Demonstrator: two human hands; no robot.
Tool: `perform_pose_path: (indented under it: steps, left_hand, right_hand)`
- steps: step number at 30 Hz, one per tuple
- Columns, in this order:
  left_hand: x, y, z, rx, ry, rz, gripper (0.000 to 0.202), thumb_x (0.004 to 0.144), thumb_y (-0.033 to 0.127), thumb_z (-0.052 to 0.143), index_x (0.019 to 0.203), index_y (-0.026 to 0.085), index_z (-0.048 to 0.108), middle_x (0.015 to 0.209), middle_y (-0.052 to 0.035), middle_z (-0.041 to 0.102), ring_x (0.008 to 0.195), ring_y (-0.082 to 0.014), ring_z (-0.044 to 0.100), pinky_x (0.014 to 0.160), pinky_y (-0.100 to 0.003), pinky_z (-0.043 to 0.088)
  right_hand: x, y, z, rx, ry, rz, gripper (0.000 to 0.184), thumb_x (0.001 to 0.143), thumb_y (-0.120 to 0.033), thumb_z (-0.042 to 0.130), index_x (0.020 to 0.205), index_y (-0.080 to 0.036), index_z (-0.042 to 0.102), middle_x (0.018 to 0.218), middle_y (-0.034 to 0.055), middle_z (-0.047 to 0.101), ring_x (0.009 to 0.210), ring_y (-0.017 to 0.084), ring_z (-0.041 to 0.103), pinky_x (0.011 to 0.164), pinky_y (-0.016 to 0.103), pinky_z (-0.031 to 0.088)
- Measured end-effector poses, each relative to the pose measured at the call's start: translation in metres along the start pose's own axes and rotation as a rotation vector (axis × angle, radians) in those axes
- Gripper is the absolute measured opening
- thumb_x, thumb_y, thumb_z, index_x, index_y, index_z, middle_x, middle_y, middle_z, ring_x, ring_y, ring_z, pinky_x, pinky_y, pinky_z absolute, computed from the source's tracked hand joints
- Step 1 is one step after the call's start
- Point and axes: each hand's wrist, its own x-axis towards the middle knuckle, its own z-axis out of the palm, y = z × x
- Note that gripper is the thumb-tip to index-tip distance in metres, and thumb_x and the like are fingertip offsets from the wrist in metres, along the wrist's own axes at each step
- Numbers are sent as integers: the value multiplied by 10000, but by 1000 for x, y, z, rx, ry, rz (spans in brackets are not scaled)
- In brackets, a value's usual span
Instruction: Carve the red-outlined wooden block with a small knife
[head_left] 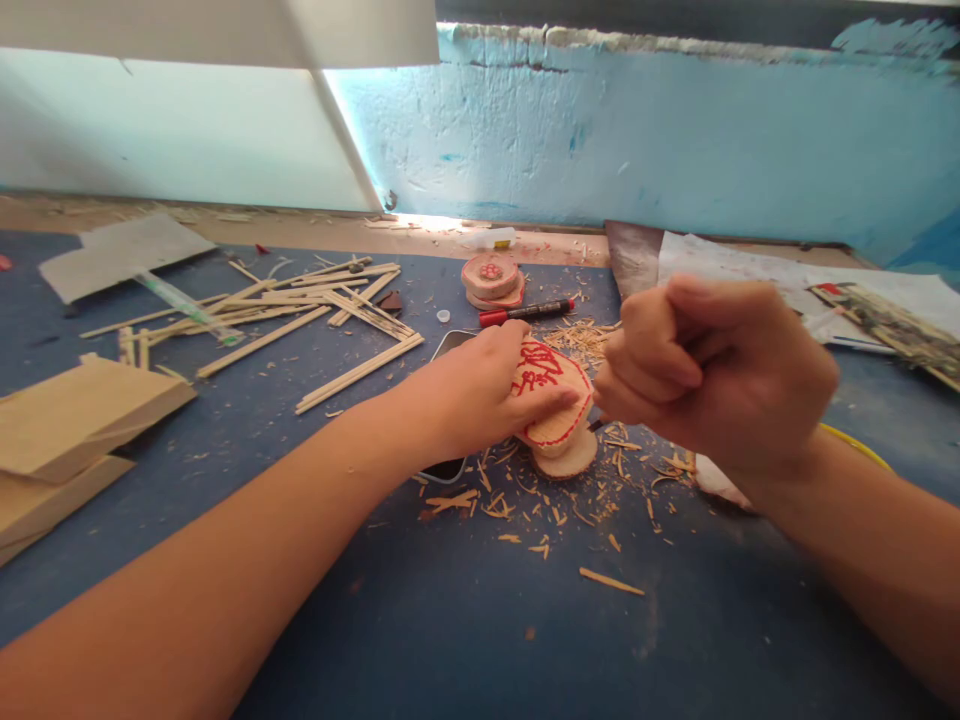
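Your Left Hand (491, 385) Pinned a Red-Marked Wood Slice (556, 415) Amid Shavings (585, 340)

You worked with both arms stretched over a dark blue surface (525, 650), your hands apart. Your left hand was clamped on the wood slice, its thumb lying across the top face, where red drawn lines ran inside a dashed red border. The slice sat at the middle of the surface, partly over a smaller, plain wood disc (568, 462). Your right hand (712, 370) hovered just beside it, the fingers curled in; whether they clasped anything could not be told.

Beneath your left wrist lay a flat, dark-faced object (446, 470) with a pale rim, mostly hidden. Beyond your hands, a black-and-red marker (529, 313) lay near a stack of wood slices (491, 278), the top one bearing a red flower-like design. A small white cap (443, 316) rested nearby.

To your left, thin wooden sticks (259, 310) were strewn in a loose heap, near pale wooden blocks (82, 415) and a white paper sheet (127, 255). Closer to you, a single wood splinter (611, 582) lay apart from the heap. A chipped, light blue wall (637, 150) rose behind.
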Motion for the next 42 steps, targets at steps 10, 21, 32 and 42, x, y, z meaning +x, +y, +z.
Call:
perform_pose_path:
  steps: [10, 21, 32, 42]
  left_hand:
    - [-4, -1, -13, 48, -17, 131, 1060, 805, 857, 707, 1595, 171, 540, 1534, -158, 659, 1358, -377, 653, 1125, -466, 522]
    - [-6, -4, -13, 117, -44, 227, 1032, 750, 804, 811, 1574, 233, 563, 1509, -142, 672, 1350, -364, 644, 1132, -445, 502]
    - [-6, -16, -13, -72, -98, 344, 814, 845, 618, 848, 1571, 359, 585, 1610, -53, 574, 1455, -295, 580, 1255, -397, 430]
    - [-6, -10, -16, -117, -85, 389, 529, 871, 436, 877, 1376, 359, 739, 1509, -26, 633, 1366, -270, 618, 1192, -362, 478]
  right_hand:
    - [1, -10, -30, 69, 142, -33, 55, 857, -257, 607, 816, -222, 614, 550, -78, 304, 453, 88, 252, 450, 254, 293]
    - [-4, -10, -26, 88, 125, 1, 396, 970, -473, 650, 677, -222, 557, 542, -92, 210, 444, 69, 170, 425, 253, 241]
    - [-12, -11, 14, -37, 161, -18, 506, 1002, -524, 580, 588, -233, 560, 491, -43, 219, 394, 115, 220, 411, 343, 199]
    - [-20, 0, 30, -219, 72, -51, 566, 1074, -537, 467, 607, -238, 575, 504, 3, 395, 462, 152, 396, 470, 396, 324]
